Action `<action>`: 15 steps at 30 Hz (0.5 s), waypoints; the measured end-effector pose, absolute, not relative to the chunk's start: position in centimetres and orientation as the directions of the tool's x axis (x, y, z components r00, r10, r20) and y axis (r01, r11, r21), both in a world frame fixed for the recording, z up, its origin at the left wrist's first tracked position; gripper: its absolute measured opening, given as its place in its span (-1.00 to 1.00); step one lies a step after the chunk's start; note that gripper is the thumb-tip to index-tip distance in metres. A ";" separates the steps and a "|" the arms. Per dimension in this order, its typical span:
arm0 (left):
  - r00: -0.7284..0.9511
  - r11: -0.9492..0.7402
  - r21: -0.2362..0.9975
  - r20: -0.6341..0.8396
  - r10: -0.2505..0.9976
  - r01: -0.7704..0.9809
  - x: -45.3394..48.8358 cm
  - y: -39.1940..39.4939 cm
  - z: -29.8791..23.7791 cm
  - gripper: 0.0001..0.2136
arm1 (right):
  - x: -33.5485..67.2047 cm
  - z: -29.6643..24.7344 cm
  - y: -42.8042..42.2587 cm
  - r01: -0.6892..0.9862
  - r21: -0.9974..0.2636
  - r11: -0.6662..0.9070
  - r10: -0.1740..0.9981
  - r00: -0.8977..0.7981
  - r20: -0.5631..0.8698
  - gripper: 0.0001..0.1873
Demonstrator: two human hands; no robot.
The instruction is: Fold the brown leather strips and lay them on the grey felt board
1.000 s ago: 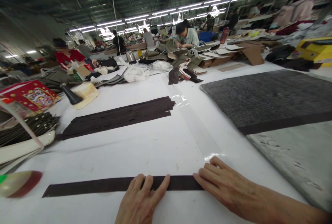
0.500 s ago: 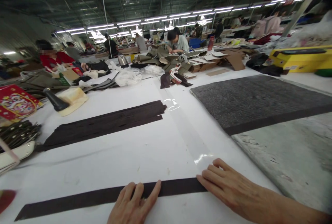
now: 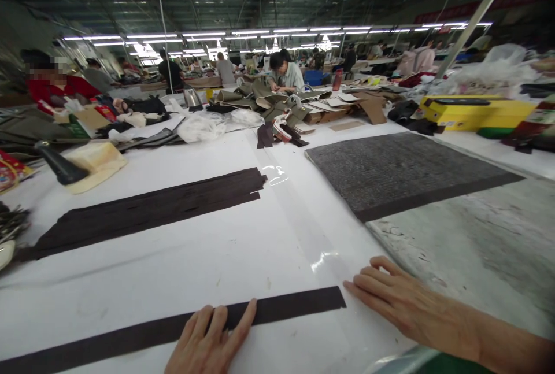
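Note:
A long dark brown strip of material (image 3: 299, 306) lies flat across the near part of the white table (image 3: 182, 273), running off at the left edge. My left hand (image 3: 210, 336) rests on it with fingers spread, pressing it down. Just past the strip's right end is my right hand (image 3: 401, 299), palm down and holding nothing. Its index finger is stretched out and the others are slightly bent, apart from the strip. Farther back lies a stack of similar dark strips (image 3: 151, 212) with uneven ends.
At the right, a grey textured sheet (image 3: 416, 174) lies on a pale green board (image 3: 485, 241). A yellow box (image 3: 477, 114) stands behind it. A black-handled tool (image 3: 60, 166) rests on a cream block (image 3: 97, 160) at left. Cardboard pieces (image 3: 368, 105) and people working are farther back.
My right hand has come off the strip's right end and shifted right, exposing that end. My left hand still presses the strip. The view has turned slightly right.

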State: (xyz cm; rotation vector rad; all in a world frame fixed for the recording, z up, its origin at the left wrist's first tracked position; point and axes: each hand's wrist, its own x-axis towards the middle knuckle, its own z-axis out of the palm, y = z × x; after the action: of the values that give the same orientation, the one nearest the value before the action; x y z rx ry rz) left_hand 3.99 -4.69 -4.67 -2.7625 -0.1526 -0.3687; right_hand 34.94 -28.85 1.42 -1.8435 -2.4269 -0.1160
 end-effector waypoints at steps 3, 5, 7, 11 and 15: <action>0.954 -0.928 -0.298 0.263 0.144 0.222 4.1 -5.3 -4.5 -0.32 | 34.0 2.2 -28.2 0.980 0.016 0.198 0.934 -0.194 0.299 -0.47; 0.954 -0.935 -0.262 0.243 0.175 0.238 4.1 -5.7 -4.2 -0.30 | 32.0 2.5 -26.3 0.981 -0.025 0.194 0.910 -0.171 0.377 -0.44; 0.955 -0.952 -0.197 0.232 0.187 0.234 4.1 -5.9 -3.6 -0.31 | 29.2 2.3 -23.6 0.970 -0.093 0.222 0.901 -0.168 0.400 -0.40; 0.897 -0.954 -0.027 0.350 0.271 0.299 4.0 -6.0 -3.2 -0.50 | 23.7 0.1 -18.6 0.958 -0.159 0.239 0.893 -0.152 0.423 -0.34; 0.850 -0.944 -0.046 0.449 0.274 0.328 4.3 -6.4 -5.3 -0.60 | 22.1 -4.8 -17.1 0.953 0.040 0.301 0.823 -0.281 0.493 -0.55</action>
State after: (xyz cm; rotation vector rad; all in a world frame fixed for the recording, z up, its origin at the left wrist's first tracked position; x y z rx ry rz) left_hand 4.30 -6.40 -5.34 -2.9049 -0.4741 -0.6785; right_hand 22.13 -17.10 -4.81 -1.5904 -2.1946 -0.4673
